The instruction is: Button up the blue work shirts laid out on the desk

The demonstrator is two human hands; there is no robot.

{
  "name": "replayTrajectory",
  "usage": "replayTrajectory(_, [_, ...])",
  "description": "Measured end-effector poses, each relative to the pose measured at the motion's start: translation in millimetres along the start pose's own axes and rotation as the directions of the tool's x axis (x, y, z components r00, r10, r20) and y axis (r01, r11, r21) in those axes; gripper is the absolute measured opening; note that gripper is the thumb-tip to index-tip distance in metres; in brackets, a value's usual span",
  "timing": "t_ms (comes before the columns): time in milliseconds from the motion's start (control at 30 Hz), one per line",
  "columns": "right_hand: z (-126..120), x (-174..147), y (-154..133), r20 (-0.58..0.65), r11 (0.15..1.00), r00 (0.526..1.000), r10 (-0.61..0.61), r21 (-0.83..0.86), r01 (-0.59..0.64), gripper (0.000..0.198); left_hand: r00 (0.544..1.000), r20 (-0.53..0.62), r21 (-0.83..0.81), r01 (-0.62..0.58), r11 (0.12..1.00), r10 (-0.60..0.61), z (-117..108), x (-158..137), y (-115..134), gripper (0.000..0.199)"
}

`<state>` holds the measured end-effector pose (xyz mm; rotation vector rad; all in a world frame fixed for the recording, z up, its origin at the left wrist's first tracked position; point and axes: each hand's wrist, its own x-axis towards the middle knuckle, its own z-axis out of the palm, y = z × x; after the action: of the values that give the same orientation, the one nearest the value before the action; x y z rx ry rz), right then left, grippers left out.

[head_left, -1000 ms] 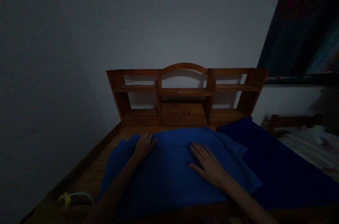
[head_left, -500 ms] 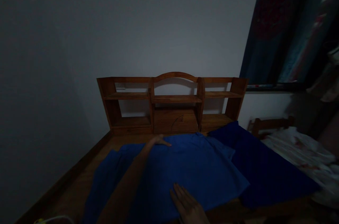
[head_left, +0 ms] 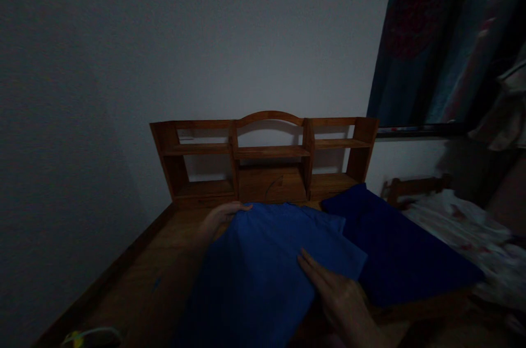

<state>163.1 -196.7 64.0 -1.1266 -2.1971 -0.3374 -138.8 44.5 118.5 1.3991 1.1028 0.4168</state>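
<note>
Two hands are at work on one light blue cloth (head_left: pixel 267 260), and a second cloth (head_left: pixel 402 252), dark blue, lies just beside it to the right, partly overlapped by its edge; both rest on one wooden surface (head_left: pixel 148 252) in front of a single wooden shelf unit (head_left: pixel 271 153), which has three sections side by side under one arched rail in the middle. The left hand (head_left: pixel 224 214) is at the far left corner of the light blue cloth, its fingers closed to a pinch, the thumb over the top and the other fingers mostly hidden, with the cloth's edge caught between them; from there the left edge slants down toward the near side. The right hand (head_left: pixel 335 285) is at the near right side of the same cloth, its fingers straight, nearly together and not curled, the tips touching the top of the fabric without gripping it; its thumb is hard to make out. One thin dark cord (head_left: pixel 273 186) curves across the middle panel of the shelf unit. One yellow object (head_left: pixel 78 338) with a pale cord shows at the lower left, too dim to identify. On the far right are one window (head_left: pixel 439 52) bearing one round red decoration (head_left: pixel 415 22), and below it a heap of pale bedding (head_left: pixel 456 224) against one wooden bed frame (head_left: pixel 417 186)
</note>
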Motion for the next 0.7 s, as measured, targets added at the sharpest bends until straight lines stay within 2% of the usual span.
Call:
replayTrajectory(67, [-28, 9, 13, -0.016, 0.996, 0.997, 0.069, 0.051, -0.068, 0.071, 0.993, -0.057, -0.127, -0.113, 0.985, 0.107, -4, -19, 13, 0.033])
replayTrajectory(167, [-72, 27, 26, -0.062, 0.977, 0.99, 0.13, 0.181, -0.117, 0.06, 0.951, -0.186, -0.233, -0.285, 0.93, 0.245, -8, -50, 37, 0.033])
replayTrajectory(233, [-100, 40, 27, -0.11, 0.958, 0.978, 0.176, 0.249, -0.144, 0.053, 0.889, -0.325, -0.223, -0.403, 0.888, 0.322, -7, -76, 55, 0.035])
replayTrajectory(267, [-113, 46, 25, -0.137, 0.948, 0.97, 0.199, 0.279, -0.155, 0.049, 0.832, -0.418, -0.187, -0.472, 0.862, 0.365, -5, -91, 65, 0.036])
replayTrajectory(300, [-126, 52, 21, -0.163, 0.938, 0.963, 0.215, 0.309, -0.157, 0.046, 0.743, -0.527, -0.126, -0.549, 0.826, 0.413, -2, -108, 75, 0.037])
replayTrajectory(333, [-138, 57, 16, -0.188, 0.929, 0.956, 0.225, 0.338, -0.152, 0.043, 0.626, -0.631, -0.043, -0.618, 0.785, 0.458, 2, -127, 85, 0.038])
replayTrajectory(400, [-159, 66, 5, -0.236, 0.912, 0.943, 0.235, 0.388, -0.131, 0.038, 0.389, -0.76, 0.144, -0.681, 0.718, 0.521, 11, -166, 102, 0.038])
replayTrajectory(467, [-175, 72, -3, -0.273, 0.893, 0.926, 0.259, 0.433, -0.122, 0.034, 0.164, -0.802, 0.347, -0.655, 0.671, 0.574, 17, -203, 117, 0.035])
replayTrajectory(500, [-181, 75, -5, -0.28, 0.877, 0.916, 0.285, 0.461, -0.132, 0.033, 0.082, -0.791, 0.44, -0.612, 0.657, 0.606, 17, -218, 124, 0.035])
replayTrajectory(533, [-184, 78, -6, -0.277, 0.854, 0.906, 0.321, 0.497, -0.15, 0.031, 0.026, -0.773, 0.518, -0.55, 0.655, 0.633, 15, -230, 131, 0.036])
replayTrajectory(567, [-185, 82, -5, -0.264, 0.823, 0.894, 0.361, 0.542, -0.172, 0.03, 0.002, -0.751, 0.582, -0.47, 0.663, 0.661, 11, -236, 137, 0.038])
replayTrajectory(600, [-182, 86, -2, -0.241, 0.782, 0.883, 0.402, 0.592, -0.195, 0.028, 0.013, -0.726, 0.634, -0.372, 0.678, 0.687, 6, -238, 143, 0.041])
replayTrajectory(633, [-177, 90, 3, -0.208, 0.734, 0.872, 0.443, 0.643, -0.22, 0.027, 0.048, -0.709, 0.67, -0.262, 0.694, 0.703, -2, -233, 149, 0.044])
replayTrajectory(667, [-168, 94, 9, -0.164, 0.678, 0.861, 0.481, 0.692, -0.247, 0.027, 0.112, -0.691, 0.697, -0.157, 0.7, 0.714, -10, -224, 153, 0.048])
replayTrajectory(700, [-156, 97, 16, -0.107, 0.615, 0.852, 0.513, 0.738, -0.278, 0.028, 0.213, -0.675, 0.712, -0.068, 0.699, 0.707, -18, -209, 155, 0.052])
